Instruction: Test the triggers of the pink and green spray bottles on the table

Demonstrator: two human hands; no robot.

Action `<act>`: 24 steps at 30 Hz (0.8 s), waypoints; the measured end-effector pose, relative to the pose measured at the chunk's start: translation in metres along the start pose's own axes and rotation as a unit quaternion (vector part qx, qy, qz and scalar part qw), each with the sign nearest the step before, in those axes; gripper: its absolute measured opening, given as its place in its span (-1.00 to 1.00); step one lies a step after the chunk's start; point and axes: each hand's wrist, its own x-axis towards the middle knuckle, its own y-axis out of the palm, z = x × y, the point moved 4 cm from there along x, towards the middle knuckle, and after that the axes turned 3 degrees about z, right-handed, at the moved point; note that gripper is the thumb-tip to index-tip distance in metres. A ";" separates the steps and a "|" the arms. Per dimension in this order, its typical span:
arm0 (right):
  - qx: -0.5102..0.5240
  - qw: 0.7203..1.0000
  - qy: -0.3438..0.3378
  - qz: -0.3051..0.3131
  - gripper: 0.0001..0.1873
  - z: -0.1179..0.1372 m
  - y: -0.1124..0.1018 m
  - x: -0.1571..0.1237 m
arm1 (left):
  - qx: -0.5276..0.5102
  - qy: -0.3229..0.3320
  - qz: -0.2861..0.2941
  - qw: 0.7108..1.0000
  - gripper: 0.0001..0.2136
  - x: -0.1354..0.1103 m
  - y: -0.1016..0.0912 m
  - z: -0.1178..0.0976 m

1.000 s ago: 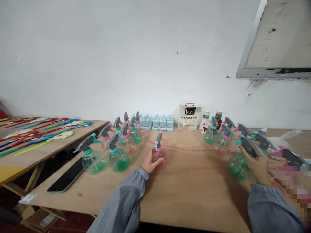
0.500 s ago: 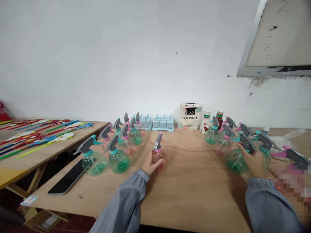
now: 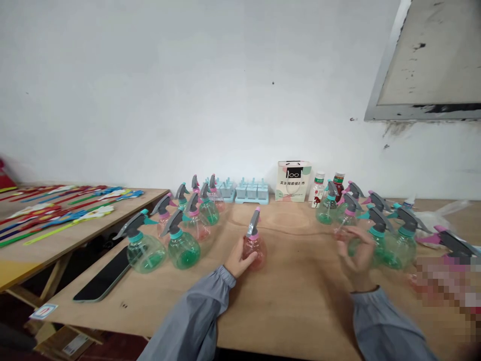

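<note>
My left hand [image 3: 240, 258] is wrapped round the pink body of a spray bottle [image 3: 257, 253] with a grey and pink trigger head, which stands upright near the table's middle. Curved and slightly blurred, my right hand [image 3: 356, 258] hovers with its fingers apart and nothing seen in them. It is in front of a green spray bottle [image 3: 378, 240] with a grey and teal head and partly hides it. Beside that stands another green spray bottle [image 3: 402, 248]. A pink spray bottle [image 3: 349, 220] is just behind my right hand.
Several spray bottles stand at left, including a green one [image 3: 184, 250] near a phone [image 3: 103, 278]. Along the wall are pale blue ice-pop moulds [image 3: 252, 191], a paper bag [image 3: 293, 183] and two drink bottles. Colourful flower sticks [image 3: 78, 218] cover the side table [image 3: 22, 268].
My right hand has come away from the green spray bottle's head and moved left. My left hand has shifted the pink spray bottle slightly to the right.
</note>
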 end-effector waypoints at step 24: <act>0.356 0.827 0.357 0.248 -0.67 0.053 0.107 -0.024 | 0.276 -0.186 -0.577 0.746 -0.42 -0.058 -0.169 0.000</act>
